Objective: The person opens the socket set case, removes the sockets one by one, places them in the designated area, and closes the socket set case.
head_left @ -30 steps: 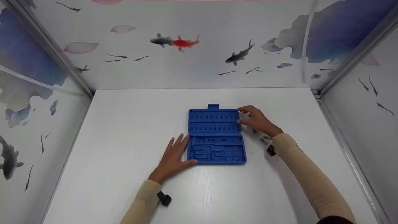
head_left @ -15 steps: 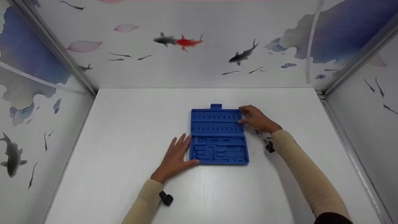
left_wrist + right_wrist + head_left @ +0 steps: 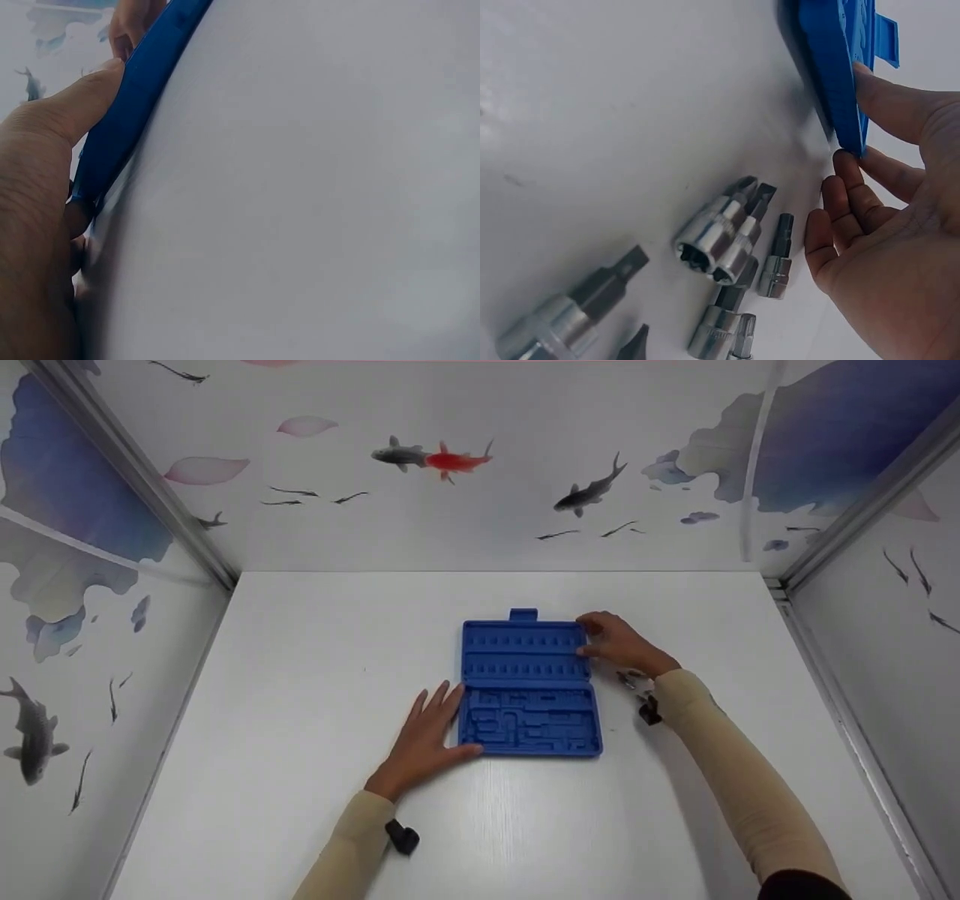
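A blue plastic tool case point(image 3: 531, 699) lies unfolded on the white table, its moulded slots bare. One half has two rows of notches and a clasp tab point(image 3: 523, 615) at the far edge; the near half has shaped recesses. My left hand point(image 3: 424, 742) rests at the near left corner, fingers spread along the side and thumb on the front edge. With thumb and index finger my right hand point(image 3: 622, 645) pinches the right rim of the far half near its corner. Several metal bit sockets point(image 3: 712, 232) lie beside and below that hand in the right wrist view.
The white tabletop point(image 3: 315, 682) is enclosed by printed panels at the back and both sides, with fish and petal pictures. Metal frame rails point(image 3: 840, 720) run along the sides. In the head view, the right forearm partly covers the bit sockets point(image 3: 634, 682).
The head view has shifted slightly, so the whole scene sits a little further right. Both hands keep their places on the case, which has not moved on the table.
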Tool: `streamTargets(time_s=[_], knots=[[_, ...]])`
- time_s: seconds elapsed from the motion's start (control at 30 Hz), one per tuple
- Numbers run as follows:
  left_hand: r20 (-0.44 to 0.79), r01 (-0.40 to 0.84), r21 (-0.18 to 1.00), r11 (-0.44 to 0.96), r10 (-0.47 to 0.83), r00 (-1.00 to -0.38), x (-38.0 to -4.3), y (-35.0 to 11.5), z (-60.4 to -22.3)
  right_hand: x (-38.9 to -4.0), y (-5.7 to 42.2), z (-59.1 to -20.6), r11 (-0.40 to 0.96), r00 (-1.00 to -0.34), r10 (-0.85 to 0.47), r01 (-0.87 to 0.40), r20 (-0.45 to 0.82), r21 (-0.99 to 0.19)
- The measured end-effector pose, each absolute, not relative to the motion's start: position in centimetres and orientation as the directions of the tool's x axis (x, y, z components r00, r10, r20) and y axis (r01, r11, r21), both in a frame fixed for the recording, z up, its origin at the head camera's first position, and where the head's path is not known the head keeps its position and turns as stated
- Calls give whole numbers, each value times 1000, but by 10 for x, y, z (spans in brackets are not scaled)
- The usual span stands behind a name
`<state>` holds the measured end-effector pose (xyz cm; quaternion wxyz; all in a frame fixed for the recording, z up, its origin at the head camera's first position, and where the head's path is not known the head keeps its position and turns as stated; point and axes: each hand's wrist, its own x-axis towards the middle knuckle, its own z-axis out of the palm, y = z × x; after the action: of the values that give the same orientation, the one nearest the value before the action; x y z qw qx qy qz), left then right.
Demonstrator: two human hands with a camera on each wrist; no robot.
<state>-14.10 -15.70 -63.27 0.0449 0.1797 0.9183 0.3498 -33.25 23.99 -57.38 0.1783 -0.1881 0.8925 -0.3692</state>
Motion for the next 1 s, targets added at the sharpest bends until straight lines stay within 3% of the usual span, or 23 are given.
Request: streamTargets(time_s=[0.3,0.7,1.0], knots=[[50,308,656,689,367,-929,-143,-156,-635,-332,243,-563,616,-890,-440,-203,-118,-761],[42,300,667,682,368,-929,-144,-157,-635,-318,245,-550,464,-921,-376,-284,104,-839],[30,288,668,686,362,-932,-145,-157,-635,-310,245,-540,445,-927,-357,-280,118,-851]])
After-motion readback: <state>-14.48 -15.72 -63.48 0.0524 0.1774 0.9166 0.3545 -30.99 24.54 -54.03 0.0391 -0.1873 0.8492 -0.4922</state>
